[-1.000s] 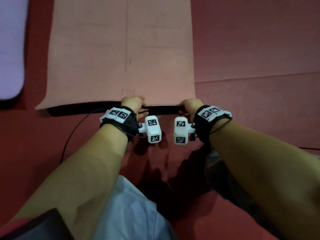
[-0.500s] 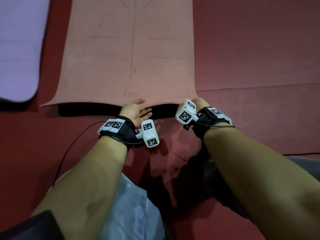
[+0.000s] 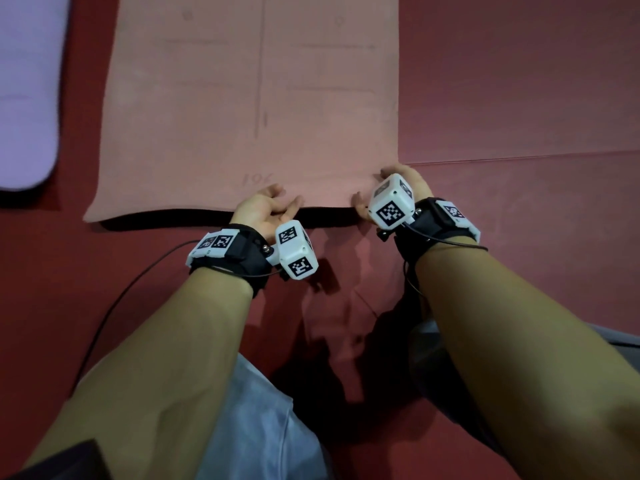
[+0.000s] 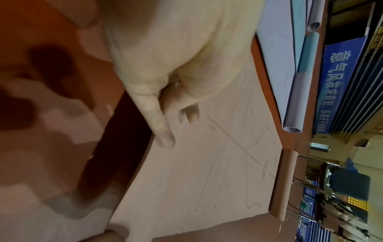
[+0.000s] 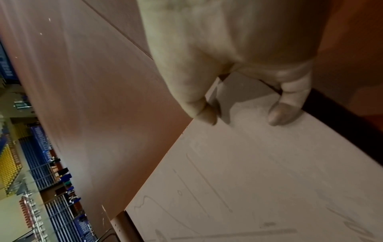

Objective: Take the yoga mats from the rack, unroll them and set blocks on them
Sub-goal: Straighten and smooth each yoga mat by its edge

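Observation:
A pink yoga mat (image 3: 256, 98) lies unrolled on the red floor (image 3: 519, 98), its black underside showing along the slightly raised near edge. My left hand (image 3: 265, 207) rests on the middle of that edge; in the left wrist view its fingers (image 4: 163, 135) lie fairly straight on the mat (image 4: 207, 163). My right hand (image 3: 388, 188) is at the near right corner. In the right wrist view its thumb (image 5: 282, 114) presses the mat (image 5: 259, 163) from above while the curled fingers (image 5: 205, 114) hold its side edge. The mat's far end (image 4: 283, 183) is still curled. No blocks are in view.
A purple mat (image 3: 24, 98) lies flat to the left. Farther off, several rolled grey and teal mats (image 4: 294, 101) lie beside it. A chair (image 4: 348, 185) stands beyond the pink mat's far end. A black cable (image 3: 114, 306) trails on the floor by my left arm.
My left hand has let go of the near edge and now lies flat on it. My right wrist has turned at the corner. The raised edge sits lower.

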`<control>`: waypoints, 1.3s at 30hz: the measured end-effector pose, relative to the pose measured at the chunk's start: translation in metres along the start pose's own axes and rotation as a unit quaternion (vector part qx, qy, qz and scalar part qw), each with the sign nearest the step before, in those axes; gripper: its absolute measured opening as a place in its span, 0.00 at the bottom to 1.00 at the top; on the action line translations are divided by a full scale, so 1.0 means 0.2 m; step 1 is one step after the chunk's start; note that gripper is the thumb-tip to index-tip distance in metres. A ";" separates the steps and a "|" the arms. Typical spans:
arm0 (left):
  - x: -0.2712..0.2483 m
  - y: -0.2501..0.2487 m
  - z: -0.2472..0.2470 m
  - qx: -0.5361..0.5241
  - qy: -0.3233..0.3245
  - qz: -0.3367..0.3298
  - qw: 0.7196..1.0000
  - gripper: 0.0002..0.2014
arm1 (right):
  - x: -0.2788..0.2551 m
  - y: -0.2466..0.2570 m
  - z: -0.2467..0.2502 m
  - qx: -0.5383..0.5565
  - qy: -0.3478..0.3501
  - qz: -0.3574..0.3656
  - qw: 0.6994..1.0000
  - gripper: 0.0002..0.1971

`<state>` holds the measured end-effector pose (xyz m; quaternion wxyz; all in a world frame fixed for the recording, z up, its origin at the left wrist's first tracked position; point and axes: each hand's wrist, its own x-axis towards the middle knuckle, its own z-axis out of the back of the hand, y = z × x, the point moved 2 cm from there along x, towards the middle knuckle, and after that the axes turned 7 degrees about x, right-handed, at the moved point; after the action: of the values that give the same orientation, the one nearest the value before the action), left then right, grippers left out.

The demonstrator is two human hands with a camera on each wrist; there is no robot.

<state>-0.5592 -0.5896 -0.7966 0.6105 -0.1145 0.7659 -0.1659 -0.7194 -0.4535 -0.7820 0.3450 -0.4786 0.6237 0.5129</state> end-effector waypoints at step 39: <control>0.02 -0.02 0.00 0.115 0.010 -0.018 0.993 0.09 | 0.14 0.08 -0.03 -0.201 -0.025 0.158 0.966 0.16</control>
<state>-0.5596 -0.5945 -0.7996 0.6090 -0.0555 0.7454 -0.2653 -0.7431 -0.4663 -0.8009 0.1722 -0.4204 0.5665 0.6875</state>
